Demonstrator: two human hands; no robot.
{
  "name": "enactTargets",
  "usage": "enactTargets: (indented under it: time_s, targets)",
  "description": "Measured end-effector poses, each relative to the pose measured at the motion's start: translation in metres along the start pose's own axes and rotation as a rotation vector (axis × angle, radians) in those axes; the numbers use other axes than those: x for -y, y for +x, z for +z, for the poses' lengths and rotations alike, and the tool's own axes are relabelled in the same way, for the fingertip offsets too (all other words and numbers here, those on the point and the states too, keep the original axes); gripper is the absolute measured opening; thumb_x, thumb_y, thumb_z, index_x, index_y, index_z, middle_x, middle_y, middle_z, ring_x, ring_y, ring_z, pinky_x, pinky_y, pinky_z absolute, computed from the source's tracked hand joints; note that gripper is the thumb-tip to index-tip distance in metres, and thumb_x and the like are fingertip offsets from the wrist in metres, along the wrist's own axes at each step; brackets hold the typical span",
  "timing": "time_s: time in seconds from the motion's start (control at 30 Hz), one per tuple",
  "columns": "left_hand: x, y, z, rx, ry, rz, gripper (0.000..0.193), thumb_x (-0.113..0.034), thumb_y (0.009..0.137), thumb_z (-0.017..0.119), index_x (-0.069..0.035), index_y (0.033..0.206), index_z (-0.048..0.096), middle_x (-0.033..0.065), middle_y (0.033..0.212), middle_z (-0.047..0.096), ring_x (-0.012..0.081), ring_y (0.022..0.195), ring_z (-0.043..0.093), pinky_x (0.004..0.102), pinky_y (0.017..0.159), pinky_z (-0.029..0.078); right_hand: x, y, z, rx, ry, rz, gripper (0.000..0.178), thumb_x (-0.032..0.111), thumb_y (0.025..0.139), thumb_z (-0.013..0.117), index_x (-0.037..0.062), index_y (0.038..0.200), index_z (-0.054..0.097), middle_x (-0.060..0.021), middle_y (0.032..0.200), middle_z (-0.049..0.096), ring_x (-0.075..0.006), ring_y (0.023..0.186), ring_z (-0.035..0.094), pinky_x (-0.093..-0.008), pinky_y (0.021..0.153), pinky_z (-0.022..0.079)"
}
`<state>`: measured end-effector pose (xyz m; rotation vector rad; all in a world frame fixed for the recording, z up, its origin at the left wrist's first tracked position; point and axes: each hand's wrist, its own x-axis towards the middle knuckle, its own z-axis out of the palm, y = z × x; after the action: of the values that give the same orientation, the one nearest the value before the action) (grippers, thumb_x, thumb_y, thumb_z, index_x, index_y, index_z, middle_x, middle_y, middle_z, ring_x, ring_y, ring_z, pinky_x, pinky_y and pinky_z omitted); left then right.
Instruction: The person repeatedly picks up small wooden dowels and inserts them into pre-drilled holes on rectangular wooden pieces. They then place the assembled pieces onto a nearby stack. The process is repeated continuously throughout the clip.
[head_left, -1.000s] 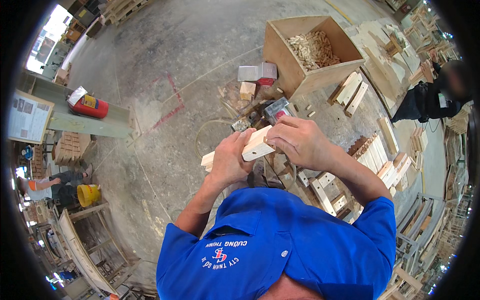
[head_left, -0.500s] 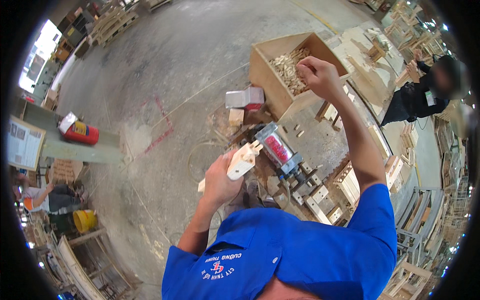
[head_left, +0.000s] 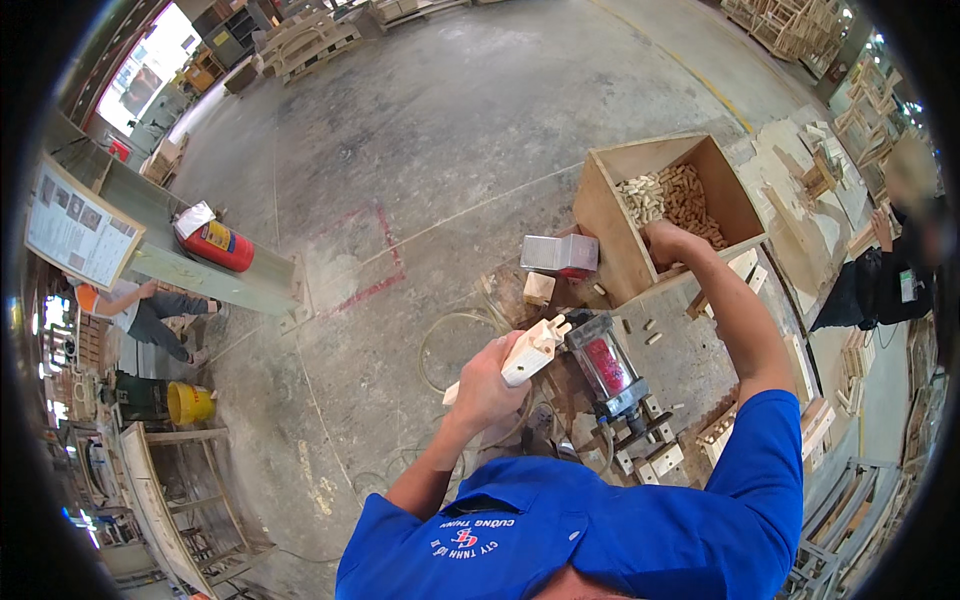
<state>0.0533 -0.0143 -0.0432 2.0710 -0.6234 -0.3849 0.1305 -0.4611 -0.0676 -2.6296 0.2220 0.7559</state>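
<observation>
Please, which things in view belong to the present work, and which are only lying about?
Likely in the work:
wooden piece, in the left hand
plywood box, with the right hand inside
wooden dowels, in that box

Likely just around:
red fire extinguisher
yellow bucket
framed notice

The wood block point(head_left: 528, 360) was bare and matt; the bin point(head_left: 612, 245) was matt plywood, its dowels point(head_left: 690, 198) raw wood. The fire extinguisher point(head_left: 220, 247) looked glossy, the shirt point(head_left: 650, 525) matt cloth, the floor point(head_left: 420, 120) scuffed concrete.
</observation>
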Motion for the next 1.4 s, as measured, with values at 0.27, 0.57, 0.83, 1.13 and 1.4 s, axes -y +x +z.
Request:
enactTargets:
  time_s: [0.27, 0.57, 0.83, 1.13, 1.4]
  targets:
    - [-0.013, 0.009, 0.004, -0.062, 0.003, 0.078, 0.066, -0.010, 0.080, 0.078, -0.010, 0.144, 0.063, 0.0217, 0.126, 0.072, 0.0425, 0.118, 0.070, 0.0471, 0.102, 0.057, -0.012, -0.040, -0.020, -0.524, 0.430, -0.113, 0.019, -0.002, 0.082, 0.064, 0.0041, 0.093, 0.077, -0.0140, 0.087, 0.077, -0.0255, 0.085, 0.076, -0.0407, 0.076, 0.060]
    - [-0.031, 0.003, 0.012, -0.046, -0.018, 0.148, 0.065, -0.007, 0.080, 0.077, -0.008, 0.144, 0.064, 0.0220, 0.125, 0.073, 0.0414, 0.118, 0.071, 0.0451, 0.101, 0.057, 0.013, -0.033, -0.024, 0.115, -0.082, 0.034, 0.048, 0.024, 0.086, 0.077, 0.0143, 0.134, 0.076, -0.0161, 0.126, 0.079, -0.0340, 0.112, 0.076, -0.0465, 0.092, 0.059]
    - [-0.025, -0.004, 0.012, -0.037, -0.044, 0.070, 0.062, -0.006, 0.081, 0.074, -0.008, 0.143, 0.066, 0.0207, 0.123, 0.074, 0.0404, 0.117, 0.073, 0.0441, 0.099, 0.057, 0.011, -0.023, -0.012, -0.092, 0.163, 0.098, 0.028, 0.010, 0.087, 0.075, 0.0041, 0.114, 0.079, -0.0163, 0.093, 0.081, -0.0260, 0.095, 0.079, -0.0441, 0.071, 0.063]
    - [-0.022, 0.002, 0.014, -0.054, -0.063, 0.162, 0.065, -0.008, 0.080, 0.075, -0.006, 0.143, 0.064, 0.0213, 0.122, 0.073, 0.0417, 0.114, 0.073, 0.0454, 0.098, 0.058, -0.024, -0.047, -0.023, -0.323, 1.568, -0.101, 0.026, 0.010, 0.107, 0.062, -0.0017, 0.130, 0.061, -0.0141, 0.113, 0.073, -0.0239, 0.100, 0.074, -0.0392, 0.086, 0.067]
    - [-0.026, -0.006, 0.010, -0.026, -0.005, 0.139, 0.063, -0.007, 0.081, 0.074, -0.006, 0.143, 0.064, 0.0213, 0.121, 0.074, 0.0414, 0.114, 0.073, 0.0454, 0.097, 0.058, 0.002, -0.072, -0.022, -0.254, 2.123, -0.339, 0.029, 0.004, 0.108, 0.050, 0.0015, 0.138, 0.054, -0.0132, 0.114, 0.070, -0.0227, 0.099, 0.072, -0.0331, 0.085, 0.065]
